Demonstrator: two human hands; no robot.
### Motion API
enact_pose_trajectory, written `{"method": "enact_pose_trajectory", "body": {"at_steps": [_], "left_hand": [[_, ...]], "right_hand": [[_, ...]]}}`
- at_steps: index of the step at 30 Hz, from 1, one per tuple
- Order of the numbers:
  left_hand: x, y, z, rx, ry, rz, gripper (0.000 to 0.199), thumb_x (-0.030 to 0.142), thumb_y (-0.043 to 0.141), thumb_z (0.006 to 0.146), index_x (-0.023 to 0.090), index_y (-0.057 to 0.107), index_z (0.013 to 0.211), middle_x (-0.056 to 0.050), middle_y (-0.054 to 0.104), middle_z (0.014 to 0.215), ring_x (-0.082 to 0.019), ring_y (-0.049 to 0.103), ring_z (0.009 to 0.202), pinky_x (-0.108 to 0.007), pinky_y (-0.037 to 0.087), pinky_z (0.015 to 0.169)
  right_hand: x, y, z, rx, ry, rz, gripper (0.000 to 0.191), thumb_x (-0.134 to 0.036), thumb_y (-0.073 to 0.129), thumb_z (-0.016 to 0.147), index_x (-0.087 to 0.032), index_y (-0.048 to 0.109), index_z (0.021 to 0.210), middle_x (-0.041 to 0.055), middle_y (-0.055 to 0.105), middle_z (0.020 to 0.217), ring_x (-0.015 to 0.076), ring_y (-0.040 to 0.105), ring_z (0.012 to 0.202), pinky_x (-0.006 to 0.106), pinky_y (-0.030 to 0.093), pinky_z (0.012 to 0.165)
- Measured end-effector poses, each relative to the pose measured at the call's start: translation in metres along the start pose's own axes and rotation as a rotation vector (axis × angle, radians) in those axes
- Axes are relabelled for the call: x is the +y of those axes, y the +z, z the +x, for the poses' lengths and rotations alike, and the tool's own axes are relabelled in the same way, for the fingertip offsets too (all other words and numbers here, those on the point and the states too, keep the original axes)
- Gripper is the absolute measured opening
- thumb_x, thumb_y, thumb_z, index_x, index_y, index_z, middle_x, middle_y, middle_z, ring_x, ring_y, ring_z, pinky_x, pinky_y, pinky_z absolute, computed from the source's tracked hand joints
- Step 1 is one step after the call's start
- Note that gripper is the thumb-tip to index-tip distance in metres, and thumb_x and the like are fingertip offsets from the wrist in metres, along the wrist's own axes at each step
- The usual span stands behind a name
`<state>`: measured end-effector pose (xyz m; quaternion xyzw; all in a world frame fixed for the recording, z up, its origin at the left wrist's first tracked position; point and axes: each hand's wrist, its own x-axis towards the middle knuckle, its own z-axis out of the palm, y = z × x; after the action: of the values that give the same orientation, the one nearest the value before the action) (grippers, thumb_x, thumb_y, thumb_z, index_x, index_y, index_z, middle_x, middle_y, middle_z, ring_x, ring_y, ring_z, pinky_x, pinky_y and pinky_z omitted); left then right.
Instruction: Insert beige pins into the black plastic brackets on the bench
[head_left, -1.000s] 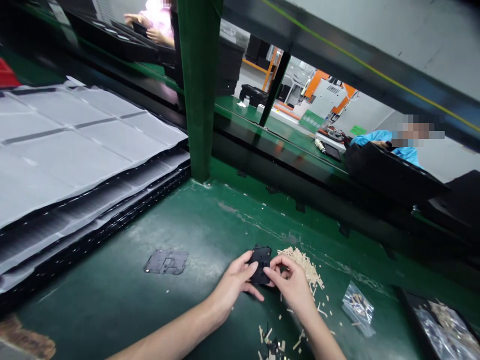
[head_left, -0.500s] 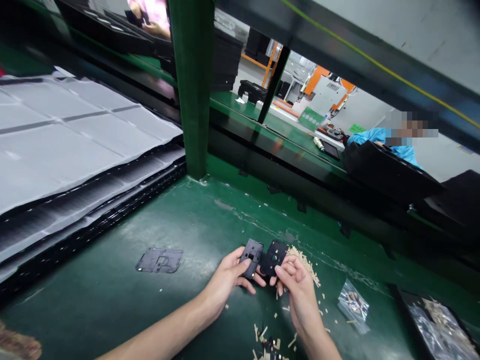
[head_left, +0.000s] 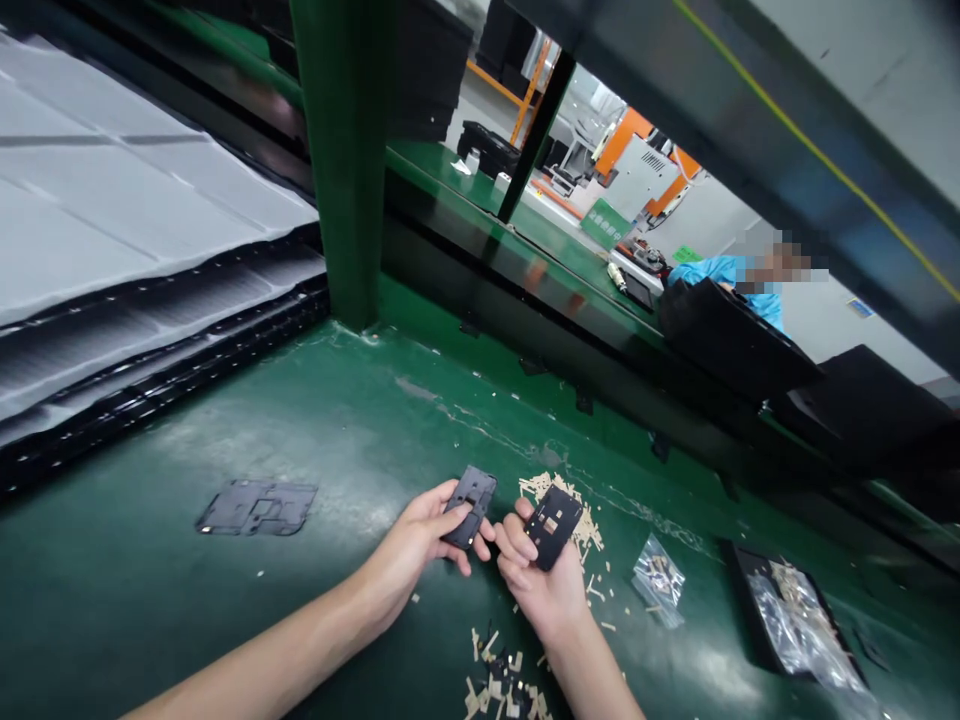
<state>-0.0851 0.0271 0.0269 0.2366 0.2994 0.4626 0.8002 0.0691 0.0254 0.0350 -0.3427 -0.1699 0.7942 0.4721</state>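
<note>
Near the middle of the green table (head_left: 337, 430), my left hand (head_left: 439, 525) grips a black rectangular plate (head_left: 474, 500), thumb on its face. Just right of it my right hand (head_left: 536, 575) holds a second black plate (head_left: 555, 525) with small cutouts, tilted up. The two plates are apart. A flat black part (head_left: 259, 507) lies on the table at the left. Beige small strips (head_left: 589, 520) are piled behind my right hand. More beige and black bits (head_left: 506, 685) are scattered in front of it.
To the right are a small clear bag (head_left: 660, 580) and a black tray (head_left: 757, 640) with plastic bags and beige pieces. Stacked black trays under a pale sheet (head_left: 112, 200) fill the left. A green post (head_left: 349, 180) stands behind; a person in blue (head_left: 709, 270) is beyond the divider.
The plate in my right hand has turned and moved away from the left one, showing a different side. The whole view has shifted, bringing more of the right-hand tray into sight.
</note>
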Motion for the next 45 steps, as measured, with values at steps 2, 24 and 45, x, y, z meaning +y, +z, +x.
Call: {"method": "enact_pose_trajectory", "body": {"at_steps": [2,24,45], "left_hand": [[0.0,0.0,0.0,-0.011,-0.005,-0.008,0.018,0.024,0.058,0.076,0.012,0.053,0.087,-0.008,0.064,0.07,-0.017,0.061,0.057,-0.023,0.044,0.046],[-0.003,0.0,-0.001,-0.035,-0.041,0.045,0.019,0.022,0.055,0.078,0.011,0.049,0.093,-0.008,0.063,0.076,-0.017,0.06,0.063,-0.025,0.047,0.051],[-0.005,-0.001,0.001,0.051,0.02,0.053,0.021,0.022,0.057,0.073,0.013,0.048,0.091,-0.002,0.058,0.071,-0.015,0.059,0.057,-0.023,0.045,0.045]], "right_hand": [[0.0,-0.001,0.0,0.005,0.01,0.011,0.005,-0.02,0.053,0.074,-0.018,0.048,0.072,-0.0061,0.026,0.049,0.0084,0.02,0.043,0.011,0.021,0.032],[0.011,-0.019,0.005,-0.038,0.114,0.03,0.012,-0.026,0.057,0.076,-0.018,0.049,0.078,-0.007,0.032,0.047,0.0062,0.029,0.041,0.008,0.023,0.031],[0.004,-0.007,0.0,0.085,0.045,-0.333,0.025,-0.022,0.065,0.073,-0.016,0.056,0.095,0.0012,0.056,0.063,0.0023,0.032,0.039,0.011,0.019,0.032]]}}
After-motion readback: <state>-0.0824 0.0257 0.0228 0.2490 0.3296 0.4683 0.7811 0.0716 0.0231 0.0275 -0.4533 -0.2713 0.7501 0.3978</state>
